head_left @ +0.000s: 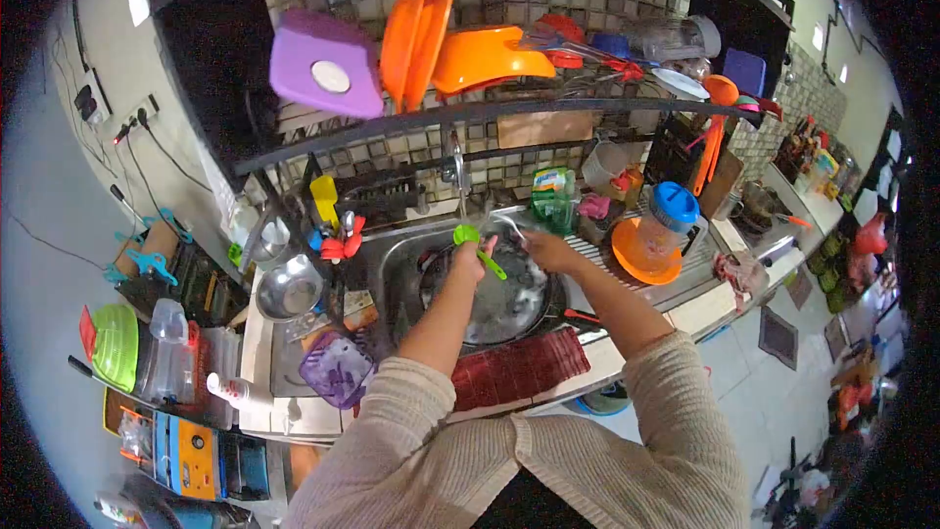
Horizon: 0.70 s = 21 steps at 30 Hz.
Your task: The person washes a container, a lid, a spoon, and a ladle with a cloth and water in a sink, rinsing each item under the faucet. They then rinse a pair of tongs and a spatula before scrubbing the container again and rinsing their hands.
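Over the sink (387, 260), my left hand (472, 261) is closed around a bright green spoon (497, 267). Its rounded end sticks up beneath the faucet (457, 167), where water seems to run. To the right, my right hand (548, 251) has its fingers curled around a thin, pale, shiny utensil (507, 223); its exact kind is too blurred to tell. Below both hands, a large dark pan (490, 318) fills much of the basin, with cloudy water and white foam inside. Part of the pan is hidden by my left forearm.
A dark red cloth (519, 368) lies along the front edge. Right of the sink are a green soap pouch (553, 199) and a blue-lidded jug (666, 230) on an orange plate (627, 264). A metal bowl (290, 288) stands left. Overhead runs a loaded shelf (421, 122).
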Each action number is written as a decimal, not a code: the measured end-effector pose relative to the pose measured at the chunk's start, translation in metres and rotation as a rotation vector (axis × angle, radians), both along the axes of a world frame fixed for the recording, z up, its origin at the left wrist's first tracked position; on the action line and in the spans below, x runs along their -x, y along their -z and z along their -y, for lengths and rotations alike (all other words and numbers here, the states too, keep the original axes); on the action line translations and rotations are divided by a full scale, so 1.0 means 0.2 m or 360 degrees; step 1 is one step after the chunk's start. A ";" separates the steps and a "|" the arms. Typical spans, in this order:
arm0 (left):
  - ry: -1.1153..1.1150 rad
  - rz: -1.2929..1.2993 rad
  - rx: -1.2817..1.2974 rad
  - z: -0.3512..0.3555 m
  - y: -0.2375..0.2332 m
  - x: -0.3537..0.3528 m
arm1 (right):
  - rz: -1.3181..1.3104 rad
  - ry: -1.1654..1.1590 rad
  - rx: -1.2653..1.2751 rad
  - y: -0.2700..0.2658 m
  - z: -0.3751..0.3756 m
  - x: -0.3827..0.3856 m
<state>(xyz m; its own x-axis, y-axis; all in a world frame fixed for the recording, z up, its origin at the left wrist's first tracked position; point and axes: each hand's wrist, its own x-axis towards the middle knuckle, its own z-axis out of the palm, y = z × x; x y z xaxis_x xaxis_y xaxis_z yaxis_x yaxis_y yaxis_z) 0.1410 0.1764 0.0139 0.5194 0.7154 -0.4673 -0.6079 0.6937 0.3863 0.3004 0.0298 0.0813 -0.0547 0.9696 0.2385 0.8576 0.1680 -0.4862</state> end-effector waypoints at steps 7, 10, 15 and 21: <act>0.0105 -0.0118 0.0312 0.18 0.08 0.26 | -0.0602 0.0146 0.0263 -0.07 -0.25 0.44; 0.0111 -0.0134 0.0277 0.30 -0.05 0.42 | -0.1894 0.0325 0.0290 -0.05 -0.34 0.57; 0.0255 -0.0013 0.0185 0.33 -0.10 0.71 | -0.2372 0.0463 0.0542 0.10 -0.57 0.63; 0.0346 -0.0253 0.0134 0.37 -0.16 0.96 | -0.0548 0.0747 -0.1038 -0.37 -0.68 1.15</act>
